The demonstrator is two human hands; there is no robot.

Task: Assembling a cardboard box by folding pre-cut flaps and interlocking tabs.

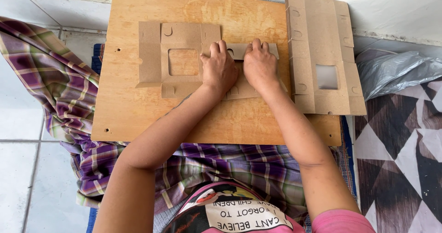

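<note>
A flat brown cardboard box blank (179,60) with a square window cutout lies on a wooden board (138,108) across my lap. My left hand (220,69) and my right hand (260,65) sit side by side on its right part, fingers curled down and pressing a folded flap (239,50) flat against the board. Both hands cover the fold beneath them. The blank's left panels lie uncovered.
A stack of similar flat cardboard blanks (324,53) rests on the board's right edge. A grey plastic bag (398,72) lies to the right on a patterned mat (400,159). Purple plaid cloth (60,90) covers my legs; white floor tiles (18,122) are at left.
</note>
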